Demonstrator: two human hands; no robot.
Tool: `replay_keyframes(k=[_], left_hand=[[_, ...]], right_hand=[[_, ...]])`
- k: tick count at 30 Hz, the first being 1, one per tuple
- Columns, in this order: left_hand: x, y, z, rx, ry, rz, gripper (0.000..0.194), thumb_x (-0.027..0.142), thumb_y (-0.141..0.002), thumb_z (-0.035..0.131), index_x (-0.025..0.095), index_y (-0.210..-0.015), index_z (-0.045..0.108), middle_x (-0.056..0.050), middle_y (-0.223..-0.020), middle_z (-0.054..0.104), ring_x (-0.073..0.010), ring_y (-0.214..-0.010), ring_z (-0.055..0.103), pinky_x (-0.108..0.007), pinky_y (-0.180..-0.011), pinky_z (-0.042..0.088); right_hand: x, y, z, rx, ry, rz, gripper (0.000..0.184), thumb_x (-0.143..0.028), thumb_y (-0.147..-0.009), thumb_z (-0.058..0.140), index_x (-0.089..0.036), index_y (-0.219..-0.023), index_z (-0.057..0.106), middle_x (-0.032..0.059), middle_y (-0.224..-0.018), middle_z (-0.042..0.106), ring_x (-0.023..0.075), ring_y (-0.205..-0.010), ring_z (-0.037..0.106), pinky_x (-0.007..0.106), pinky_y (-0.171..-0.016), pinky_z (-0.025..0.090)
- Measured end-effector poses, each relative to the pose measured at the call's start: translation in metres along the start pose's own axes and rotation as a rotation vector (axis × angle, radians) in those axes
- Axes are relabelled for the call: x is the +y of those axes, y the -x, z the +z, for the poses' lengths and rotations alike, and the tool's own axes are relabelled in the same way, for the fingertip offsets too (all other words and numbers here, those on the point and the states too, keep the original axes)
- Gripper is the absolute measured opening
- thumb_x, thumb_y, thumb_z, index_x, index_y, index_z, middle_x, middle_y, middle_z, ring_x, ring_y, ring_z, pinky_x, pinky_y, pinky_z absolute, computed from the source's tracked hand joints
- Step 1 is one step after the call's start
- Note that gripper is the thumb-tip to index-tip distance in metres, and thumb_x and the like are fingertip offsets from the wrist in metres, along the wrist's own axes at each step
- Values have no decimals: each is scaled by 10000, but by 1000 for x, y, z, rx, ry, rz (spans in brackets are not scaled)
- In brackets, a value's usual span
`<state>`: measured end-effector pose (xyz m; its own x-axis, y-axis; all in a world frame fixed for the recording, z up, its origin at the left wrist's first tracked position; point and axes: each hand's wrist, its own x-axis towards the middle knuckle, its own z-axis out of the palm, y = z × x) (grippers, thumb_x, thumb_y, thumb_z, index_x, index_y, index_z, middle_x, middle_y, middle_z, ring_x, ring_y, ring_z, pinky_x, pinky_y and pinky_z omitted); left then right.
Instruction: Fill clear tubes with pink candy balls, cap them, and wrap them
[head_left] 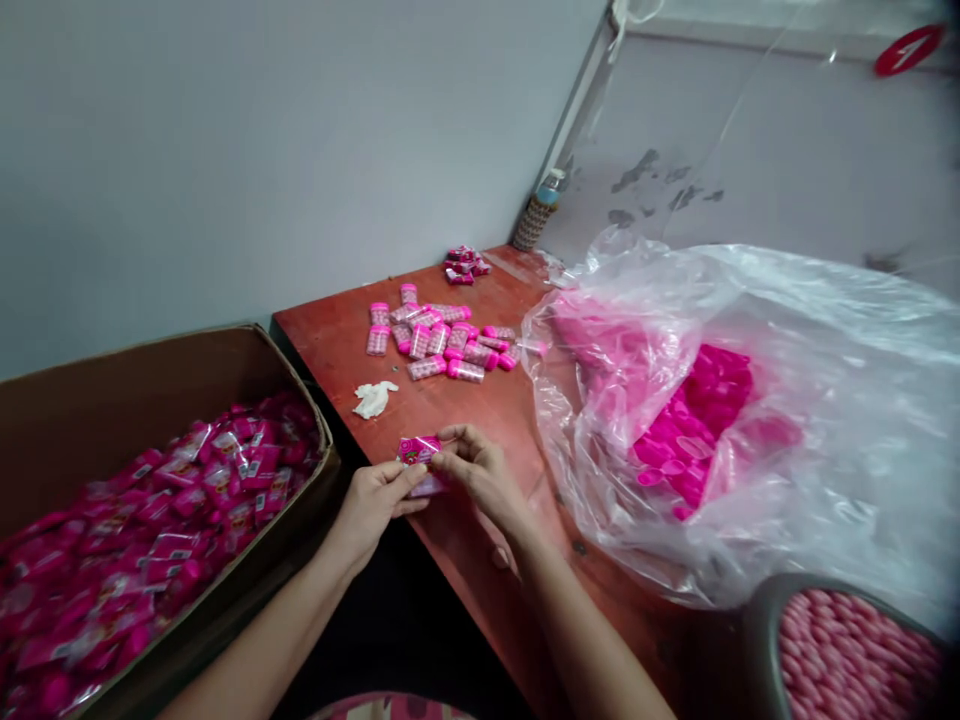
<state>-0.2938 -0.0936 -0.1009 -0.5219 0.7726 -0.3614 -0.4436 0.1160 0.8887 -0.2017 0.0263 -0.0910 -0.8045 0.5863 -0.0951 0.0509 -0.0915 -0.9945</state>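
Observation:
Near the front edge of the table, my left hand (pixel 382 495) and my right hand (pixel 474 465) meet around a small pink printed label (pixel 420 449). Both hands are closed on it, thumbs and fingers pinching from either side. A pale lilac part shows just under the label; fingers hide most of it, so I cannot tell its full shape. Beyond my hands lies a loose group of small clear jars (pixel 439 338) with pink caps and pink candies inside. Further back is a small pile of pink printed labels (pixel 463 265). A crumpled white scrap (pixel 374 399) lies nearer, to the left.
A cardboard box (pixel 328 440) full of pink-labelled packs (pixel 180 510) stands at the left. Across the right of the red table (pixel 499 410) spreads a big clear plastic bag (pixel 847 400) of pink caps (pixel 686 440). A tub of pink candies (pixel 855 655) stands front right; a bottle (pixel 550 187) stands in the far corner.

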Motion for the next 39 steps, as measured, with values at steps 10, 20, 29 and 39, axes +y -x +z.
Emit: replay_keyframes(k=[10,20,29,39], left_hand=[[7,-8,3,111,111,-148,246,324,-577,755,91,-589,678,-62,-609,665,-139,-590,614,-223,-568,523],[10,-21,4,122,177,-249,276,339,-555,770,80,-604,687,-69,-615,660,-125,-568,593,-209,-538,516],[7,-19,6,105,253,-264,259,309,-553,777,78,-617,681,-65,-610,663,-113,-545,598,-195,-523,513],[5,-3,-5,64,329,-214,205,252,-613,753,76,-668,663,-64,-627,675,-116,-549,625,-184,-516,532]], right_hand=[[-14,-119,-116,439,1110,119,215,-151,-787,454,-69,-870,635,228,-906,643,322,-908,602,395,-770,425],[-8,-179,-194,303,1398,6,438,-63,-799,381,-109,-1229,451,144,-1260,502,247,-1206,377,357,-984,253],[7,-124,-184,180,1296,-32,418,12,-680,381,-149,-995,605,113,-1116,607,222,-1074,517,320,-883,378],[8,-3,-108,400,658,-122,317,-277,-801,433,-194,-1069,581,88,-1117,619,217,-1062,544,386,-896,386]])
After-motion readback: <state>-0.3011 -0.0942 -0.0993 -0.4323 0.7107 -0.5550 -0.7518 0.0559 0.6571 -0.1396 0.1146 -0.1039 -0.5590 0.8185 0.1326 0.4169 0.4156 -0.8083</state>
